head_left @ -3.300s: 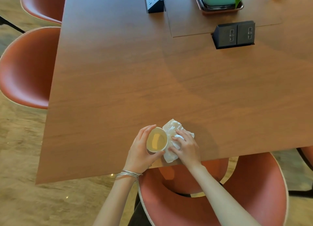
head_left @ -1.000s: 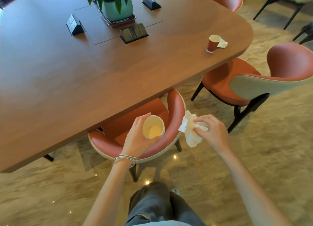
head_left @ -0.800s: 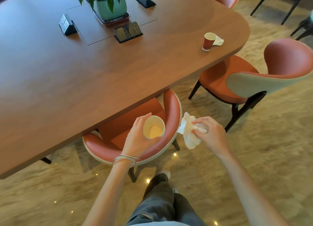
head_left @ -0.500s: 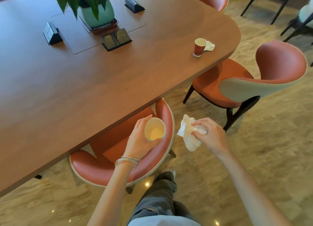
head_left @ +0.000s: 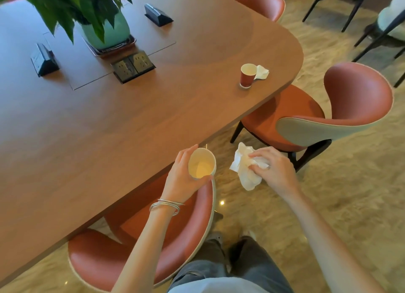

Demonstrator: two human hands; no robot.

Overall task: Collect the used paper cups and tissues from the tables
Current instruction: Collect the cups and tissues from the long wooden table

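Observation:
My left hand [head_left: 179, 178] grips a paper cup [head_left: 202, 166] upright, its pale inside showing, just off the edge of the brown wooden table [head_left: 131, 108]. My right hand [head_left: 274, 170] clutches a crumpled white tissue [head_left: 244, 167] over the floor, a little to the right of the cup. On the table near its rounded right end stands a red paper cup [head_left: 247, 76], with a small white tissue [head_left: 262, 72] lying against its right side.
A potted plant [head_left: 105, 27] on a tray and several black socket boxes [head_left: 133, 65] sit mid-table. Orange chairs stand below me [head_left: 192, 222], at the right [head_left: 341, 108] and at the far end [head_left: 258, 1]. Dark-legged chairs [head_left: 377, 18] stand top right.
I lifted the cup and tissue off the table and moved right along its edge. The red cup and its tissue have come into view and grown nearer.

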